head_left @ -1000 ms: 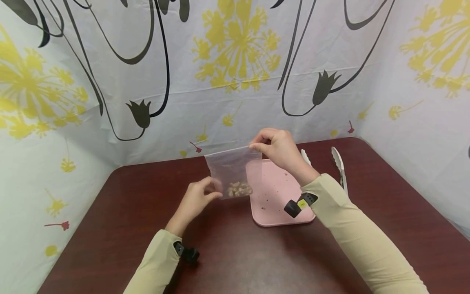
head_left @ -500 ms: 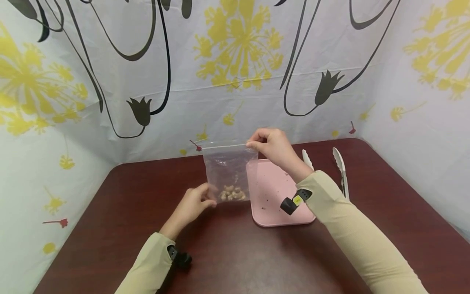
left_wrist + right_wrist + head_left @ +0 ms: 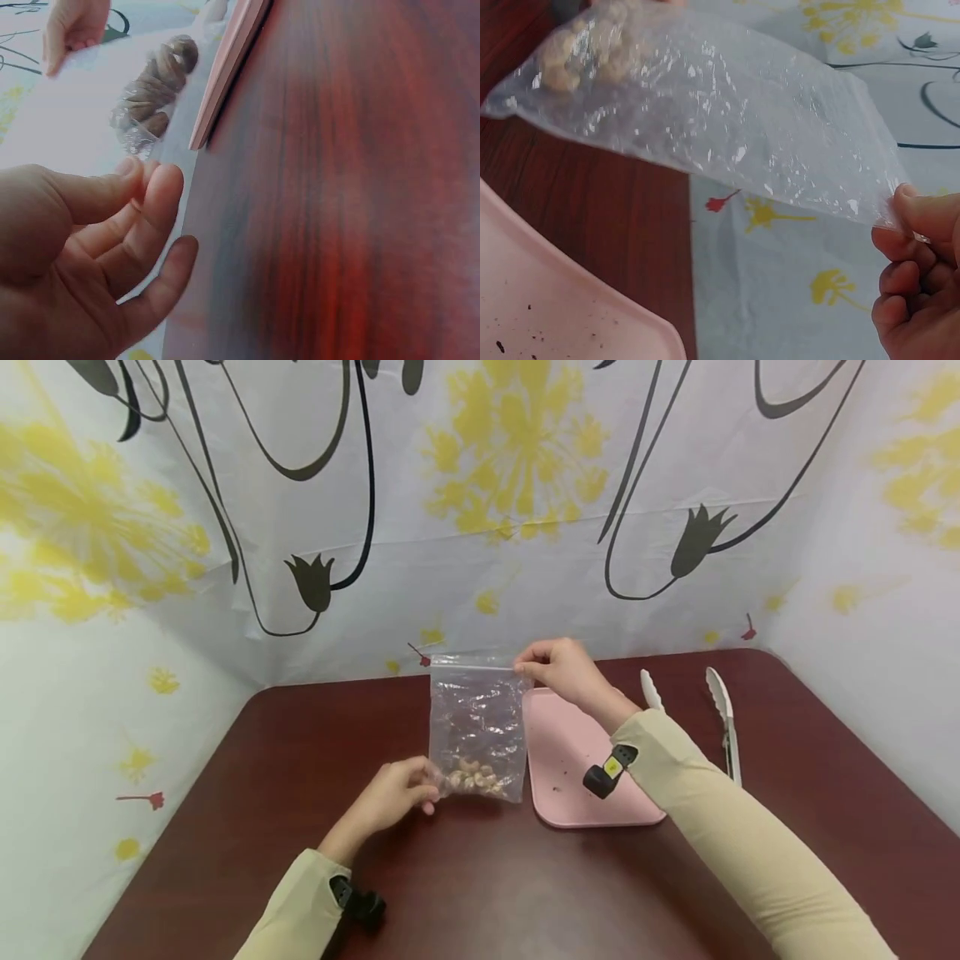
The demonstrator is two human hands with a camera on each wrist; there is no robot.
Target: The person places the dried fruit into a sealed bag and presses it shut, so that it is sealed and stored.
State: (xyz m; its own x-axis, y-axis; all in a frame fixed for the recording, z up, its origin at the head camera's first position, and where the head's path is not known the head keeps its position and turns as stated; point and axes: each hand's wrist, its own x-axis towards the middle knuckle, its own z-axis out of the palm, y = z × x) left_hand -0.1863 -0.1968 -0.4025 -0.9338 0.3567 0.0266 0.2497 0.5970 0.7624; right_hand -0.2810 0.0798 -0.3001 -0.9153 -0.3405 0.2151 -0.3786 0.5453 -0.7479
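A clear zip bag (image 3: 480,718) hangs between both hands, its zip edge at the top. Pale curved nuts that look like cashews (image 3: 474,777) lie gathered along its bottom. The right hand (image 3: 572,675) pinches the bag's upper right corner between thumb and forefinger, as the right wrist view also shows (image 3: 926,262). At the lower left corner, the left hand (image 3: 393,793) pinches the bag with thumb and fingertips. In the left wrist view, its thumb and forefinger (image 3: 142,187) meet at the bag's edge.
A pink tray (image 3: 592,814) with small dark crumbs lies right of the bag, partly behind the right forearm. Tongs with pale scalloped tips (image 3: 720,693) rest beyond that forearm. Patterned cloth (image 3: 480,568) stands behind the dark red table (image 3: 480,885).
The bag's lower end has come down and toward me, so its face shows more fully. The left hand has moved down with its corner. The head view has shifted slightly left.
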